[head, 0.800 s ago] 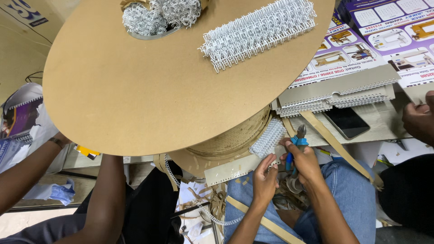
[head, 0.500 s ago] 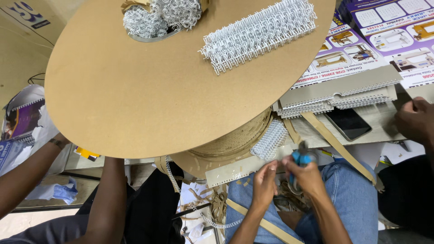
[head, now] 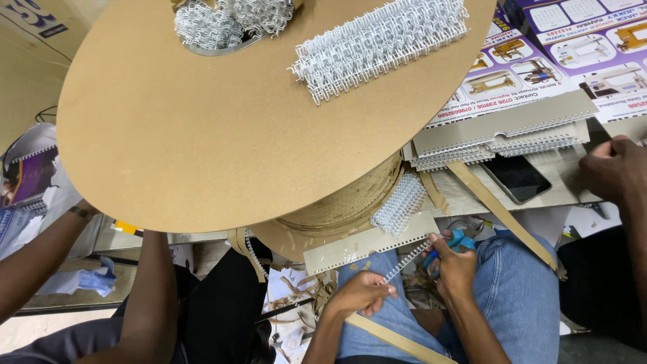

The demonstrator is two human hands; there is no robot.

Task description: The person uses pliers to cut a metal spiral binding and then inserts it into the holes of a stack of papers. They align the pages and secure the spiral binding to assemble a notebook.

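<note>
Now the left hand (head: 362, 294) pinches one end of a white wire binding strip (head: 403, 263) over the lap, and the right hand (head: 453, 265) grips blue cutters (head: 458, 240) at its other end.

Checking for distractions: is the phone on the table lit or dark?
Dark. The phone lies flat, face up, its screen plain black, showing nothing.

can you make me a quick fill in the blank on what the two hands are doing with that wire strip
1. The left hand pinches one end of a white ____ binding strip.
2. The right hand holds a cutting tool with ____ handles.
3. The strip lies over the person's lap, clad in blue ____.
4. Beside the stacked grey boards, a dark ____ lies face up on the table.

Missing words: wire; blue; jeans; phone
</note>
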